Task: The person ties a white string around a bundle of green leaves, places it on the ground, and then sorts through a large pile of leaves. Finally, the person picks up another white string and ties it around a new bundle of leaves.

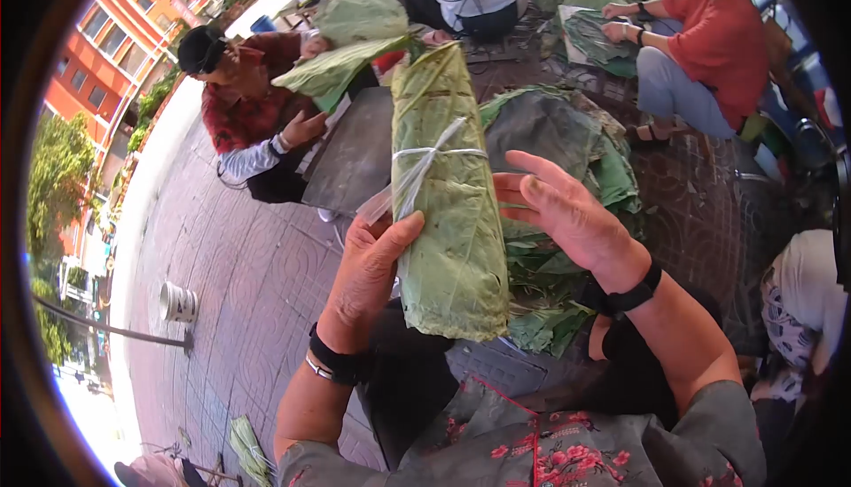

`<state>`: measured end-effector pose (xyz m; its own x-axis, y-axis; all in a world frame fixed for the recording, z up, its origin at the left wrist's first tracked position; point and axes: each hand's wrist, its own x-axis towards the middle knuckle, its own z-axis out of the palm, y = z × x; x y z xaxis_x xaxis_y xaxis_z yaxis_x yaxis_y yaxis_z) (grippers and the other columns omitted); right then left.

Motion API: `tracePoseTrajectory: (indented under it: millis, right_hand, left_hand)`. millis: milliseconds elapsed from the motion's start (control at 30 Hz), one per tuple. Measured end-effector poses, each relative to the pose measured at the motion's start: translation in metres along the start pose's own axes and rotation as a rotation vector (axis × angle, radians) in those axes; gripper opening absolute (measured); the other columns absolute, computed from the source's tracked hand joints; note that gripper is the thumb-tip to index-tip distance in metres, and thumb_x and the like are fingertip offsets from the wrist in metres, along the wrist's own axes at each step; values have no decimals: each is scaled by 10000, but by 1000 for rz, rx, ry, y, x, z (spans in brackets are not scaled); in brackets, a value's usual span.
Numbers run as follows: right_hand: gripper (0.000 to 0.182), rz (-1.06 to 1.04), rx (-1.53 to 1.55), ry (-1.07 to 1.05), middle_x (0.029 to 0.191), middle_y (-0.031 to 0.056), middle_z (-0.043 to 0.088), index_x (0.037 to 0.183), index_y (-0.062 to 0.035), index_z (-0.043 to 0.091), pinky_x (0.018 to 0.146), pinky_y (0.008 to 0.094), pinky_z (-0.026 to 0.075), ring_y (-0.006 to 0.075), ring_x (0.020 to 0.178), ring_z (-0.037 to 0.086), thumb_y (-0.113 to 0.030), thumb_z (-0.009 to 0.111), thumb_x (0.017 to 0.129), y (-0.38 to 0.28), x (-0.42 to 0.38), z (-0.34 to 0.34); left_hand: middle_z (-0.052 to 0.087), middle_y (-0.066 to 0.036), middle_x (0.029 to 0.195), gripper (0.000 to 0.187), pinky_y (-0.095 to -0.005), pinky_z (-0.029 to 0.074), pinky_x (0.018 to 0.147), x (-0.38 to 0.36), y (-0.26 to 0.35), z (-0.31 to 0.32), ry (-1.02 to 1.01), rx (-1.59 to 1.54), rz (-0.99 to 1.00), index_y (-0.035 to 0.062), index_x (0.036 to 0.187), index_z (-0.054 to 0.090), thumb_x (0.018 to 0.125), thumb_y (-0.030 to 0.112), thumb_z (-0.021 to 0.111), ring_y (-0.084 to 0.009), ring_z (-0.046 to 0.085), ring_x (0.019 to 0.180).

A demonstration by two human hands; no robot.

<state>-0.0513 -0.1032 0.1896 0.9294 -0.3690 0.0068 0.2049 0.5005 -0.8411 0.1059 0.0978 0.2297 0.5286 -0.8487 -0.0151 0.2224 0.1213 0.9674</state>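
Note:
A long bundle of folded dried leaves [450, 257], pale green and tied round its upper part with white plastic string [434, 154], stands upright before me. My left hand [374, 252] grips its left edge, thumb on the front face; the fingers behind are mostly hidden. Just off the bundle's right side is my right hand [567, 208], fingers stretched out and apart, holding nothing. Below and behind that hand lies a heap of large green leaves [567, 146], with loose leaf pieces beneath.
To the left, a person in a red checked shirt [257, 88] handles big leaves [341, 70] by a low wooden table [355, 150]. A squatting person in red [722, 53] works at another leaf stack [594, 35]. A white bucket [179, 302] and another tied bundle [251, 450] are on the paving.

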Motion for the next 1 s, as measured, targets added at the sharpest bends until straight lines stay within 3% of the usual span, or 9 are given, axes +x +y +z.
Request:
tracePoseTrajectory:
  millis: [67, 200, 233, 333, 367, 500, 700, 1000]
  right_hand:
    - [518, 14, 96, 47, 1229, 141, 604, 1324, 25, 479, 957, 348, 499, 198, 1111, 607, -228, 689, 925, -10, 0, -21]
    - [358, -47, 172, 237, 1064, 86, 671, 1176, 20, 562, 834, 325, 559, 165, 941, 671, -130, 707, 886, -21, -1, -82]
    - [333, -66, 164, 316, 1036, 88, 673, 1151, 18, 567, 816, 321, 563, 164, 907, 675, -66, 704, 859, -22, 0, -93]
    - [345, -149, 19, 388, 1035, 80, 669, 1157, 18, 562, 814, 312, 557, 154, 901, 667, -59, 706, 853, -19, -2, -113]
    - [368, -145, -26, 402, 1041, 73, 662, 1167, 23, 555, 814, 302, 545, 143, 902, 654, -49, 707, 841, -15, -1, -117]
    - [345, -136, -157, 367, 1053, 58, 662, 1182, 8, 567, 819, 274, 534, 117, 916, 649, -44, 686, 863, -5, 1, -115]
    - [391, -126, -210, 381, 1030, 52, 637, 1182, 25, 553, 803, 272, 510, 112, 896, 611, -45, 694, 824, -1, -4, -106]
    - [376, -142, -243, 384, 1020, 38, 637, 1168, 11, 570, 794, 247, 481, 93, 885, 588, -43, 697, 819, 6, -4, -116]
  left_hand:
    - [647, -56, 1225, 459, -297, 461, 971, 20, -19, 40, -145, -21, -82, -17, 1318, 553, 928, 199, 661, -134, 610, 1089]
    - [663, -58, 1064, 489, -282, 474, 879, 65, -58, 66, -270, 160, -114, -16, 1288, 542, 935, 293, 680, -125, 609, 948]
    - [653, -61, 986, 492, -281, 482, 817, 73, -71, 71, -224, 235, -35, -23, 1247, 543, 941, 339, 674, -116, 598, 888]
    - [654, -76, 955, 491, -273, 489, 776, 85, -107, 72, -143, 273, -22, -35, 1247, 529, 951, 335, 659, -112, 598, 857]
    - [637, -46, 829, 403, -241, 469, 667, 88, -119, 72, -130, 321, 52, -26, 1185, 573, 950, 288, 665, -78, 569, 742]
    - [613, 16, 731, 216, -208, 431, 597, 95, -126, 67, -164, 495, 25, 6, 1050, 632, 955, 199, 656, -47, 538, 651]
    - [594, 24, 701, 146, -207, 417, 579, 98, -141, 60, -131, 423, -94, 8, 988, 652, 940, 146, 655, -46, 532, 621]
    - [620, 11, 745, 132, -209, 442, 604, 90, -109, 50, -348, 223, -247, 14, 981, 666, 920, 131, 674, -59, 550, 646]
